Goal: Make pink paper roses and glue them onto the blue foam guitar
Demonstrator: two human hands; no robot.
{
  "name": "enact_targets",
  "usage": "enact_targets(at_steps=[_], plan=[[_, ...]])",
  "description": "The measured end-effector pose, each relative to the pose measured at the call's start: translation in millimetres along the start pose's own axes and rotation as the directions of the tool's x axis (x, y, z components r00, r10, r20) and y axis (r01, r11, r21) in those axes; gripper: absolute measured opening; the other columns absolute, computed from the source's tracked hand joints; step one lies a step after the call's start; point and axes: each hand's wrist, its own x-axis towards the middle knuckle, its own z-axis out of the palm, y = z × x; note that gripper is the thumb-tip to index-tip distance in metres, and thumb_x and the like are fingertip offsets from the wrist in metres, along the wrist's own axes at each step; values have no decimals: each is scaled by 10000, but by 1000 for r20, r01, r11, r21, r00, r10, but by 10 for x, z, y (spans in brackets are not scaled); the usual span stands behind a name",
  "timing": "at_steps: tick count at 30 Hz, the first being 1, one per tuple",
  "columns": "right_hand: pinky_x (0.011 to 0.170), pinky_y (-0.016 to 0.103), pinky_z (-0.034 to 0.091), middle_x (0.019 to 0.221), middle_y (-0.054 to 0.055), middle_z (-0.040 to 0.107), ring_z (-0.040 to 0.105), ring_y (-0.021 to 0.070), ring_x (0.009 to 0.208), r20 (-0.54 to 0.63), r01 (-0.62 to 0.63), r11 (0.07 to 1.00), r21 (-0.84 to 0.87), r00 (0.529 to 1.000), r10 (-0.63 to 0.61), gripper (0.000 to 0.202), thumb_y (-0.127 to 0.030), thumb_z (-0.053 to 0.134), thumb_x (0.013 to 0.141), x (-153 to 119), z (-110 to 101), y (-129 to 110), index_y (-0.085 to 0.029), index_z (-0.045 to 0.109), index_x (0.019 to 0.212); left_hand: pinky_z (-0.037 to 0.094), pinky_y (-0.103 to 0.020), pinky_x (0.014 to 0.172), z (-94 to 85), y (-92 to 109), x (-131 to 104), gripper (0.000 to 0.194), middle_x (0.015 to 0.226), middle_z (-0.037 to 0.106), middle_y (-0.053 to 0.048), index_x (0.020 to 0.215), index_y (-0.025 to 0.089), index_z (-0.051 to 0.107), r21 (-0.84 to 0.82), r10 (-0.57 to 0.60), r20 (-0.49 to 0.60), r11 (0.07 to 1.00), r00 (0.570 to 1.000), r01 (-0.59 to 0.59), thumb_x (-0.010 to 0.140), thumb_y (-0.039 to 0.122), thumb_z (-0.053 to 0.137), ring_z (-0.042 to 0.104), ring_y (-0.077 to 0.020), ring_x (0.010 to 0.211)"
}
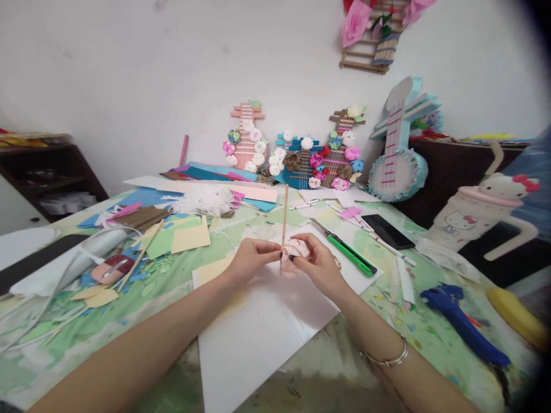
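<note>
Above a white sheet (258, 338), a thin wooden stick (285, 212) stands nearly upright, pinched between the fingers of my left hand (253, 258). Closed round a pale pink paper flower (295, 248) is my right hand (321, 264); the flower sits against the stick, and whether the two are joined I cannot tell. Just right of my right hand lies a green utility knife (350, 253), its blade pointing away, partly on the sheet. A blue hot glue gun (465, 324) rests farther right on the patterned tablecloth.
White raffia-like shreds (202, 199) and coloured paper pieces (191, 235) cover the left. A phone (387, 231) and a cartoon tumbler (467, 218) stand at right. Flower-decorated stick crafts (247, 137) lean on the wall, beside a turquoise banjo-shaped craft (398, 166).
</note>
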Motion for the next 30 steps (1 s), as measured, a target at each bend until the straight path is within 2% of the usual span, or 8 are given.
enact_targets(at_steps=[18, 30], plan=[[650, 266, 435, 884, -1, 590, 551, 153, 761, 12, -14, 998, 67, 1000, 13, 313, -242, 560, 726, 5, 0, 13, -234, 530, 1037, 448, -238, 654, 7, -9, 6, 297, 758, 727, -66, 808, 112, 737, -65, -21, 8, 998, 1000, 22, 616, 335, 770, 624, -154, 669], [657, 263, 433, 915, -4, 591, 548, 153, 778, 7, -22, 996, 84, 1000, 22, 325, -200, 548, 717, 14, -5, 39, -245, 527, 1038, 451, -228, 648, 13, 8, 12, 288, 732, 722, -55, 803, 111, 738, -78, -9, 1, 997, 1000, 9, 622, 333, 766, 615, -140, 645]])
